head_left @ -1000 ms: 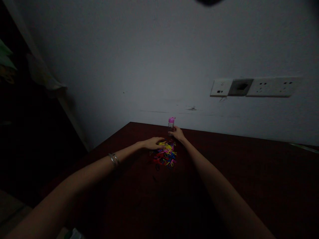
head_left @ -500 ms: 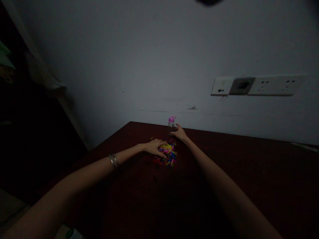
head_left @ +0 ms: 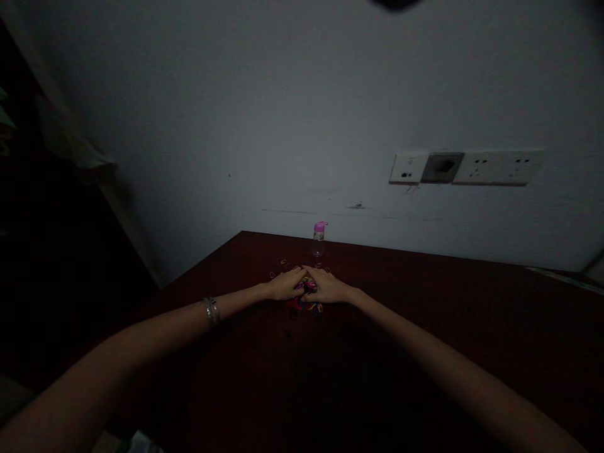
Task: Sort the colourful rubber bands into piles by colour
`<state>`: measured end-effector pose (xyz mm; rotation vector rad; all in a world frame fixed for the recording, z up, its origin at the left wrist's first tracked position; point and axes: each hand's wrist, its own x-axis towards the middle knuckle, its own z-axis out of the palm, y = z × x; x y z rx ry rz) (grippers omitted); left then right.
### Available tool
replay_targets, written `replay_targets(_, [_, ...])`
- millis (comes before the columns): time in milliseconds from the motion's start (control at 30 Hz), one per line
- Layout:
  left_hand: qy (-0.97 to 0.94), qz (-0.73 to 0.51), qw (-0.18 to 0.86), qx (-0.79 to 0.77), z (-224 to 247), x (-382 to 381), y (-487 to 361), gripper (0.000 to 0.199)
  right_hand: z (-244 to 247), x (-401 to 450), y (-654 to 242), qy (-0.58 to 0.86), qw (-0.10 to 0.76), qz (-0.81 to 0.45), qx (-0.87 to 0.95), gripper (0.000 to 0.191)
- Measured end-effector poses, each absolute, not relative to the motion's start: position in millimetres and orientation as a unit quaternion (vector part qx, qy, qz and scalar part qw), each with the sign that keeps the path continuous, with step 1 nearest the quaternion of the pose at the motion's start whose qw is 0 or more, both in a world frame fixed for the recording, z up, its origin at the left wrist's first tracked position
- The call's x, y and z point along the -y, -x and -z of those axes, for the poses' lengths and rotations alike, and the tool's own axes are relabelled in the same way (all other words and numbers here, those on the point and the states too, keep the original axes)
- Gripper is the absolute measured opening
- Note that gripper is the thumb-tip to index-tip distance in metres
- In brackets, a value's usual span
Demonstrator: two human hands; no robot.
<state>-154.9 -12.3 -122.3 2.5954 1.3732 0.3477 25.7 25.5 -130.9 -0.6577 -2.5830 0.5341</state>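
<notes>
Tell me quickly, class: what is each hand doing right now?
Left hand: fingers spread, on the colourful pile; grip unclear.
Right hand: likewise, fingertips meeting the left's; grip unclear.

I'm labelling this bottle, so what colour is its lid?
The lid is pink, seen best in the head view.

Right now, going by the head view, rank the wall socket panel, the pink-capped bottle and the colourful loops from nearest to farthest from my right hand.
1. Colourful loops: at the fingers of your right hand, between both hands.
2. Pink-capped bottle: standing just beyond the hands.
3. Wall socket panel: up on the wall, off to the right.
</notes>
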Motion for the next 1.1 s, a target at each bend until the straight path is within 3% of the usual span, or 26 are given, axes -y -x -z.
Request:
replay_targets(67, [-0.875,-0.136,0.086,-0.457,124.3,13.6,156.5,0.047,132.8,-19.7,-23.6,0.271,0.185,-0.146,0.933,0.079])
replay_targets(267, [-0.834,-0.178,0.109,-0.511,119.2,14.3,171.3,0.030,135.9,-21.8,-17.1,0.278,0.197,-0.046,0.939,0.040])
replay_targets(500, [-0.725,-0.253,0.153,-0.622,107.1,0.2,184.3,0.043,134.4,-39.5,-5.9,0.339,0.245,-0.186,0.889,0.015])
replay_targets(600, [-0.672,-0.284,0.188,-0.658,98.8,-9.9,187.2,0.041,127.9,-51.7,0.1,0.381,0.283,-0.212,0.854,0.022])
replay_targets(733, [-0.646,-0.348,0.271,-0.623,85.7,-20.1,186.5,0.023,117.1,-67.8,5.8,0.423,0.334,-0.250,0.804,0.041])
replay_targets(867, [-0.651,-0.374,0.336,-0.569,72.1,-21.8,184.0,0.032,112.3,-73.1,7.1,0.410,0.353,-0.294,0.788,0.043])
replay_targets(1000, [-0.647,-0.321,0.380,-0.578,65.1,-13.9,185.1,0.031,116.2,-63.5,7.2,0.321,0.307,-0.340,0.829,0.036])
replay_targets(1100, [-0.635,-0.260,0.442,-0.578,66.2,-3.5,188.1,0.038,122.5,-50.2,6.3,0.279,0.236,-0.284,0.886,0.064])
